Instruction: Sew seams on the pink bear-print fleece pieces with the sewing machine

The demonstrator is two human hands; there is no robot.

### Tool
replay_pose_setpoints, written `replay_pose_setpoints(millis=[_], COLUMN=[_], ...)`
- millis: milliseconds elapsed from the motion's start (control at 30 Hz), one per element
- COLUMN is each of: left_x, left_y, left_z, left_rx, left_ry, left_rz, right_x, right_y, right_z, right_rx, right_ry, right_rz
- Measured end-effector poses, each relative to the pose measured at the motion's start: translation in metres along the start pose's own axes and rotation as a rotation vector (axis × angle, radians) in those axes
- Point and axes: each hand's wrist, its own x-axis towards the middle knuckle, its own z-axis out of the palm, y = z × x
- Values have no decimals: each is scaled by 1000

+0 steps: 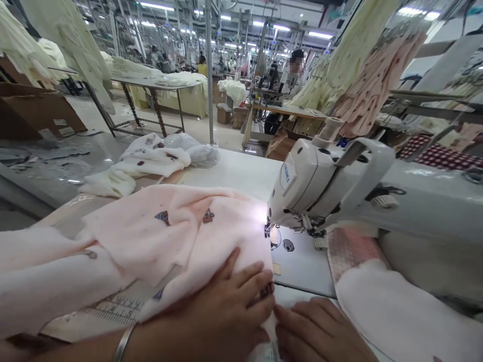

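A pale pink fleece garment piece [222, 226] with small printed figures lies across the sewing machine bed [305, 266]. Its right edge runs under the lit needle area of the white sewing machine [302, 176]. My left hand [241, 296] rests on the fleece just in front of the needle, fingers spread and pressing it down. Beside it, my right hand [317, 327] has its fingers bent together at the near edge of the fleece, seemingly pinching it; the fingertips are partly hidden.
Printed white fabric [151, 158] and a clear plastic bag lie at the table's far left. A ruler strip [116, 307] shows under the fleece. More pale fabric [400, 306] hangs right of the machine bed. Beyond stand a metal pole [210, 75], hanging garments and a co-worker [294, 70].
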Motion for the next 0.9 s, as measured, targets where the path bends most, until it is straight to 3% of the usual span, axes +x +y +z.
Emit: replay_pose_setpoints(millis=[167, 333, 500, 667, 767, 867, 900], left_x=[22, 45, 66, 81, 72, 37, 23], left_y=[-43, -81, -107, -126, -112, -59, -36], left_z=[-7, -4, -7, -8, -3, 5, 7], left_rx=[-150, -124, -56, -5, 34, 128, 153], left_ry=[-99, -113, -57, -23, -21, 51, 58], left_rz=[22, 110, 171, 188, 106, -78, -79], right_x=[25, 41, 43, 42, 47, 49, 46], right_y=[25, 51, 67, 69, 58, 37, 28], right_z=[2, 14, 28, 31, 20, 1, -4], right_rx=[61, 87, 17, 27, 52, 98, 101], right_ry=[33, -14, 18, 16, 10, 43, 72], right_rz=[23, 126, 146, 167, 173, 154, 128])
